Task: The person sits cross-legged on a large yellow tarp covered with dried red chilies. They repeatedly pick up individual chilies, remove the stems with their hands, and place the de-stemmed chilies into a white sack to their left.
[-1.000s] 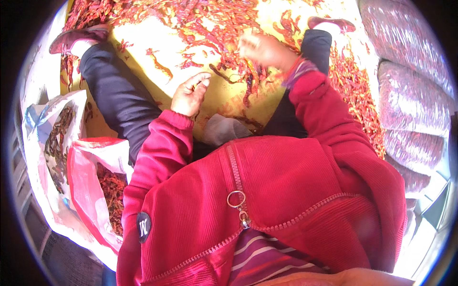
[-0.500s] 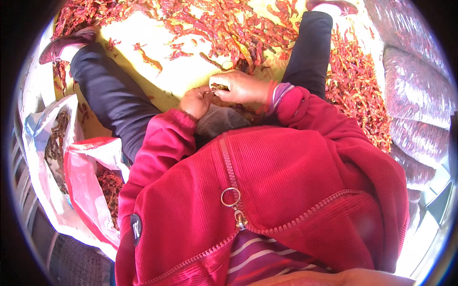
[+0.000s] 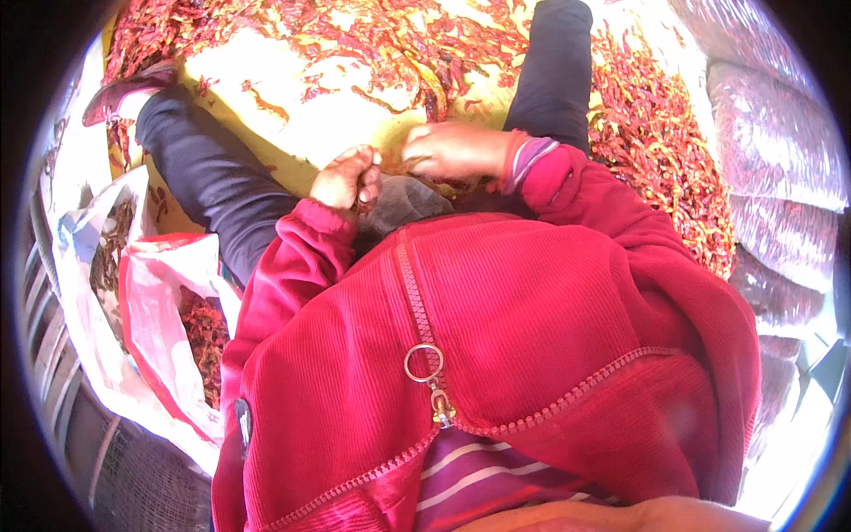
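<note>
Between my spread legs, dried red chili peppers (image 3: 425, 75) lie scattered over a bright yellow sheet (image 3: 319, 115). My right hand (image 3: 456, 151) is closed, and a brownish bit of dried chili pepper (image 3: 413, 162) shows beneath its fingers. Just to its left, a small gap away, my left hand (image 3: 346, 177) has its fingers curled in; whatever they may hold is hidden. Both hands are above my lap, over a dark grey cloth (image 3: 403, 202).
At my left stand open white bags, one with a red edge (image 3: 168, 337), with dried chilies (image 3: 204, 341) inside. A dense bed of chilies (image 3: 656, 160) spreads beyond my right leg. Filled clear plastic bags (image 3: 780, 160) are stacked along the right side.
My hands were together over a chili pepper and have since parted. The left has drawn back a little to the left; the right has turned, its fingers now facing down.
</note>
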### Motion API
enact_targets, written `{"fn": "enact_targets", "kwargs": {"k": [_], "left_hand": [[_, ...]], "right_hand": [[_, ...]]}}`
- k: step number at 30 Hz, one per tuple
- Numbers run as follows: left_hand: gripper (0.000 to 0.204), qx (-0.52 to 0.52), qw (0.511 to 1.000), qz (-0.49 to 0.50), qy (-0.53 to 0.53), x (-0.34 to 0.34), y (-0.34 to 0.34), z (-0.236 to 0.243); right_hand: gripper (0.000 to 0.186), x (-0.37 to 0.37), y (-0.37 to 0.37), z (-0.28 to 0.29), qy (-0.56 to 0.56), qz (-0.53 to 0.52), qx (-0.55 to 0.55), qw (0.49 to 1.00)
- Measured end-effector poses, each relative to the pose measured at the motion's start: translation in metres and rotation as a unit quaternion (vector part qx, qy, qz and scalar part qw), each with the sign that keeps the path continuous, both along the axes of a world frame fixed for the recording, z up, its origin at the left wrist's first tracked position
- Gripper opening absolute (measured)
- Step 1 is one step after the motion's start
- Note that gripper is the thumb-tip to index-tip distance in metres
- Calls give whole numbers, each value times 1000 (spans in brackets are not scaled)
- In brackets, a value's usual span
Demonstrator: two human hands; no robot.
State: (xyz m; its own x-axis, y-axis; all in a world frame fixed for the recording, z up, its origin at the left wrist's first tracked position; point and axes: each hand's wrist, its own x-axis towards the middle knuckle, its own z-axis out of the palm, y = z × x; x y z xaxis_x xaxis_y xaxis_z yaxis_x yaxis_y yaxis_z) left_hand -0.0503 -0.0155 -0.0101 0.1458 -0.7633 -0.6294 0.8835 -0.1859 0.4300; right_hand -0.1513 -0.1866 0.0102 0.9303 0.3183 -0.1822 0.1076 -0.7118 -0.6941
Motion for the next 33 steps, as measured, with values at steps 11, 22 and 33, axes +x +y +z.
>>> {"fn": "enact_targets", "kwargs": {"k": [11, 22, 33], "left_hand": [[26, -70, 995, -8, 76, 17, 8, -29], [10, -56, 998, -14, 17, 25, 2, -28], [10, -15, 999, -17, -32, 19, 1, -34]], "right_hand": [[25, 62, -40, -38, 45, -131, -205, 969], [21, 77, -30, -44, 98, -136, -266, 949], [27, 70, -35, -30, 66, -177, -224, 956]]}}
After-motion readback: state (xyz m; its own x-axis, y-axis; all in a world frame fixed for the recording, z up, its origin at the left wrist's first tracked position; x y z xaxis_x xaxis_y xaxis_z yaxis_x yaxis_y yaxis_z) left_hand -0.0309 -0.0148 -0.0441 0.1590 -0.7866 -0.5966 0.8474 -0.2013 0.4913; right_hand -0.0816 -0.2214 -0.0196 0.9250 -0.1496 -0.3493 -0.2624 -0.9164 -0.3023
